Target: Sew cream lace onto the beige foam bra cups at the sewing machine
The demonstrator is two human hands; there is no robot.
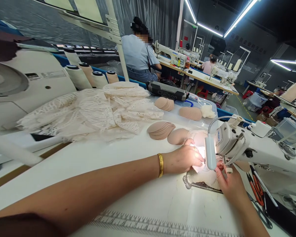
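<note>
My left hand (186, 157), with a gold bangle at the wrist, is closed with its fingertips on a pale pink fabric piece (199, 168) beside the needle area of a white sewing machine (246, 140). Glare from the small lamp (210, 153) washes out part of that fabric. To the right of the lamp, my right hand (228, 180) has thumb and fingers pinched together at the fabric's other side. The lamp and machine head partly hide those fingertips. Beige oval pads (179, 136) lie just beyond my left hand, next to a fanned stack of pads (160, 130).
Cream lace fabric (101, 110) is heaped at the left, before several thread cones (88, 74). More oval pads (190, 113) rest on a clear plastic sheet. Orange-handled scissors (255, 189) lie at right; a printed ruler (162, 225) runs along the front. A co-worker (139, 54) sits beyond.
</note>
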